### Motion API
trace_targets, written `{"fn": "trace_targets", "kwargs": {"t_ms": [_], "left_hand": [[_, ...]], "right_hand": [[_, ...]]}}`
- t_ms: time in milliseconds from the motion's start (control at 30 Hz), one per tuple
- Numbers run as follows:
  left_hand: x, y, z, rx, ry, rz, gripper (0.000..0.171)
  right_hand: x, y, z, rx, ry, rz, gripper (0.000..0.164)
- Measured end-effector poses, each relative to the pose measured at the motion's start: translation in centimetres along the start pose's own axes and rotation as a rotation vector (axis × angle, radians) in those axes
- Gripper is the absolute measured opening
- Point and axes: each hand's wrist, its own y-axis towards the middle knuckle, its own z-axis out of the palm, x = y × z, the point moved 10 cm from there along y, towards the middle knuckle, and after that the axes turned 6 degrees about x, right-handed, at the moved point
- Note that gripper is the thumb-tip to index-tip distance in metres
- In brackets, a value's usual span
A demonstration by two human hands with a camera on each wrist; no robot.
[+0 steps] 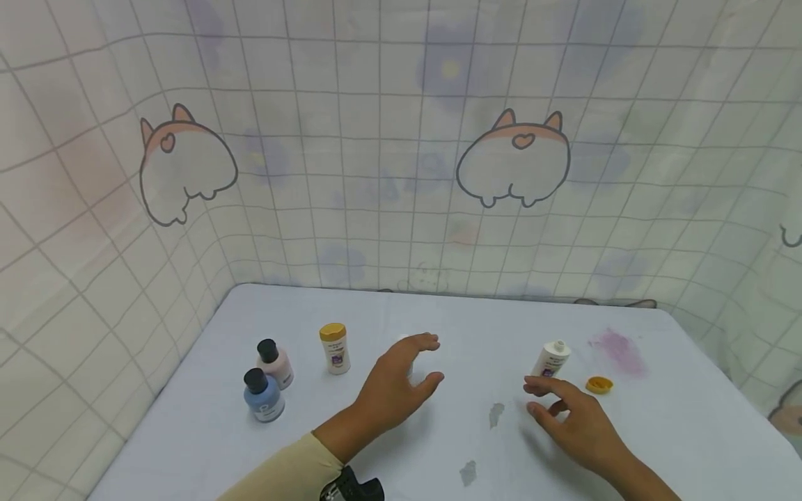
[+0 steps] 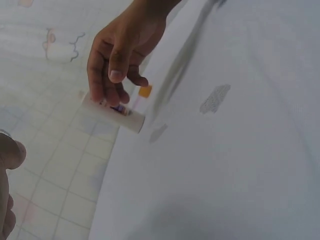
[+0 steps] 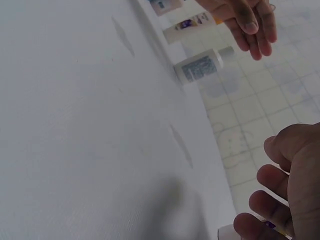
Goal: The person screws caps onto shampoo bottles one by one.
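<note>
My left hand [image 1: 395, 390] is over the middle of the table, fingers extended and thumb apart, gripping nothing. Behind it, mostly hidden in the head view, stands a white bottle with a grey label [image 2: 7, 133]; the right wrist view shows this labelled bottle [image 3: 199, 68] whole, with a pale cap. My right hand [image 1: 579, 424], its fingers loosely bent, is just in front of an uncapped white bottle [image 1: 553, 358]. Whether the fingertips touch that bottle cannot be told. To the right of it lies a yellow cap [image 1: 599, 385].
A white bottle with a yellow cap [image 1: 335, 349] stands left of my left hand. Farther left are a pink bottle [image 1: 276, 365] and a blue bottle [image 1: 264, 398], both black-capped. The white table [image 1: 438, 452] has grey patches and a pink stain [image 1: 620, 351]. A gridded curtain [image 1: 388, 174] hangs behind.
</note>
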Motion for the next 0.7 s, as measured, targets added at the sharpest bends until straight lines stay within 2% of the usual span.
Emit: {"fn": "trace_targets", "kwargs": {"t_ms": [167,333,433,700], "left_hand": [[-0.5,-0.3,2.1,0.122,-0.059,-0.025,0.047],[0.7,-0.5,4.7,0.212,-0.13,-0.109,0.049],[1.4,-0.7,6.0,0.232,-0.146,-0.134,0.049],[1.4,0.0,7.8,0.233,-0.188,-0.111,0.049]], "right_hand": [[-0.7,-0.2,-0.8,-0.011,-0.018,-0.026,0.033],[-1.7,-0.4,-1.7,-0.03,-0.033,-0.023,0.034],[-2.3,-0.6,-2.0,-0.031,-0.048,-0.004,0.032],[-3.7,-1.2,-3.4,-0.078,-0.084,0.019,0.031]]}}
